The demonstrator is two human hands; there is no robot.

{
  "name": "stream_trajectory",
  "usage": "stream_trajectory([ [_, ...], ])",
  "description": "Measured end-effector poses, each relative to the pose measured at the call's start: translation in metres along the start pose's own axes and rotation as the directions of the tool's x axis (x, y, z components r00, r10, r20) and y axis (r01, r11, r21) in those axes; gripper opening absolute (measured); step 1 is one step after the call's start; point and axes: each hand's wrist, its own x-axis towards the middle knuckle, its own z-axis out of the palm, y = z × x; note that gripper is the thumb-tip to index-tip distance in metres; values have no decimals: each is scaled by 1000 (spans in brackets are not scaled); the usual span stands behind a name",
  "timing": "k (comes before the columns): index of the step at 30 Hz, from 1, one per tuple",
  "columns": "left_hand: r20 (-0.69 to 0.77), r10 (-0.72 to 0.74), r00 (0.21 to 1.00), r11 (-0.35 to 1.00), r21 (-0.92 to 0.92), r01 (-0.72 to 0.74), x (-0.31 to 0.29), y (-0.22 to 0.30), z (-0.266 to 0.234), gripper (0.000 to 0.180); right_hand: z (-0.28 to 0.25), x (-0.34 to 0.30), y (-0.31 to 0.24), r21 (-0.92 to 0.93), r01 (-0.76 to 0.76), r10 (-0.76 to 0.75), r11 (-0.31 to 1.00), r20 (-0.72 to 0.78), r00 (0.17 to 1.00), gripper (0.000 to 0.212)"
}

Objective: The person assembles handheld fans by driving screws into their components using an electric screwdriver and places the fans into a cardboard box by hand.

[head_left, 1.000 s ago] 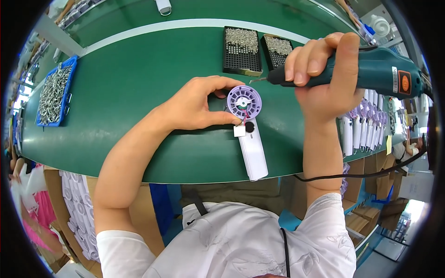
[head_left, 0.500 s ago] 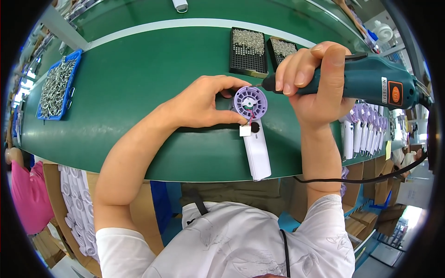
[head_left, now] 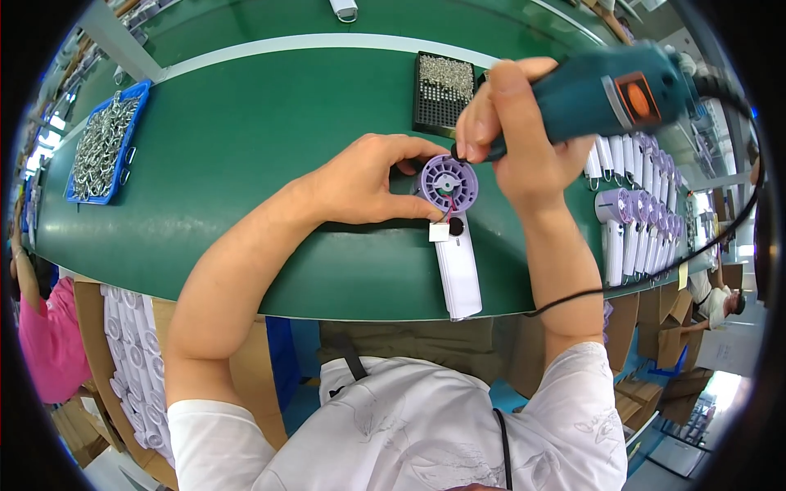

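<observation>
A small handheld fan lies on the green bench, with an open round purple head (head_left: 449, 184) and a white handle (head_left: 460, 274) pointing toward me. Thin red and dark wires run from the head's middle to a small white square piece (head_left: 440, 232) at the neck. My left hand (head_left: 368, 180) is closed on the head's left side, thumb below and fingers above. In my right hand (head_left: 520, 135) is a teal electric screwdriver (head_left: 602, 94), tilted with its nose down at the head's upper rim. My fingers hide the bit's end.
A black tray (head_left: 444, 92) of small screws stands beyond the fan, with another mostly behind my right hand. A blue tray (head_left: 106, 147) of metal loops sits far left. Rows of fans (head_left: 634, 229) stand on the right. The screwdriver's black cord (head_left: 655, 274) crosses my right forearm.
My right hand has swung the screwdriver steeper, its nose now down at the fan head's upper rim and its body shifted left and up. My left hand keeps its hold.
</observation>
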Motion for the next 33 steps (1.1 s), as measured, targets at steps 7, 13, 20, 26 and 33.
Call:
stream_trajectory([
  [7,-7,-53,999,998,-42,53,1,-7,2,68,2,15,7,-22,-135,137,991,144,980,8],
  [13,7,-31,999,998,-46,31,0,-5,-1,68,-3,16,10,55,-155,143,986,185,972,7],
  [20,14,68,998,997,18,-69,1,-8,0,67,-30,72,12,272,12,-4,962,-31,1000,21],
  [26,14,57,998,998,27,-57,2,-7,2,67,-39,76,67,129,-6,38,992,-246,969,22],
  [33,0,65,998,997,41,-65,1,-6,0,67,-22,74,70,51,-129,138,990,-332,933,25],
])
